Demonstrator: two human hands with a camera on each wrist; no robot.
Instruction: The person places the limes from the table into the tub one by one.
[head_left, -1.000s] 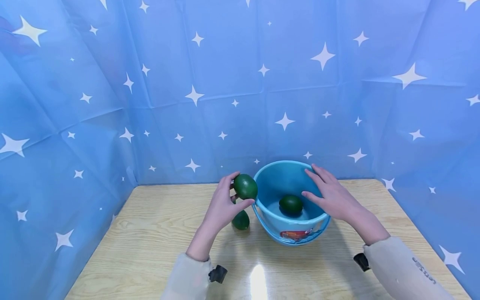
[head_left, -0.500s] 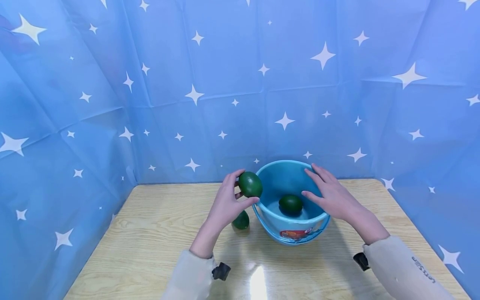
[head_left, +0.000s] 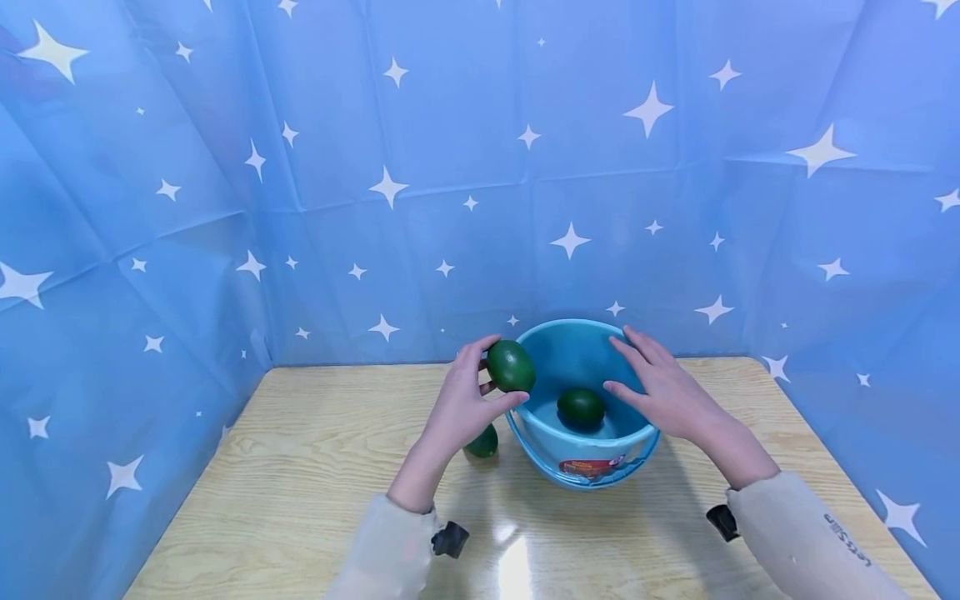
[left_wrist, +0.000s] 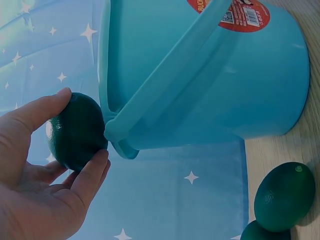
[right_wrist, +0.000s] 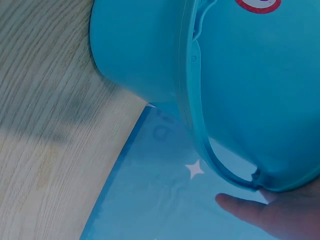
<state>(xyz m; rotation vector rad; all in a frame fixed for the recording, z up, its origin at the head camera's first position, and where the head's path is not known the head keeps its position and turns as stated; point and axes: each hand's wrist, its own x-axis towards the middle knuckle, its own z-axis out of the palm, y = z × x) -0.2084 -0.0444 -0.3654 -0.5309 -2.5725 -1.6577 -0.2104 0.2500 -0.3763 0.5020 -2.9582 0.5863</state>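
Green fruit was what we were holding up, and behind it and down both sides hung a big blue curtain with white stars. Under that we had a pale wood-grain table, and standing upright on it, a blue bucket with its handle hanging down in front. Light sleeves covered our forearms. Our right hand was at the bucket's right rim, thumb and fingers spread apart; we couldn't tell if it was pressing. Our left hand had the fruit pinched between thumb and fingertips, right by the left rim, though whether fruit and bucket touched we couldn't say. Another fruit lay inside the bucket. A third fruit sat on the table just left of the bucket, with a fourth fruit next to it, partly cut off in the left wrist view. Smallest thing we spotted was a red label on the bucket's front.
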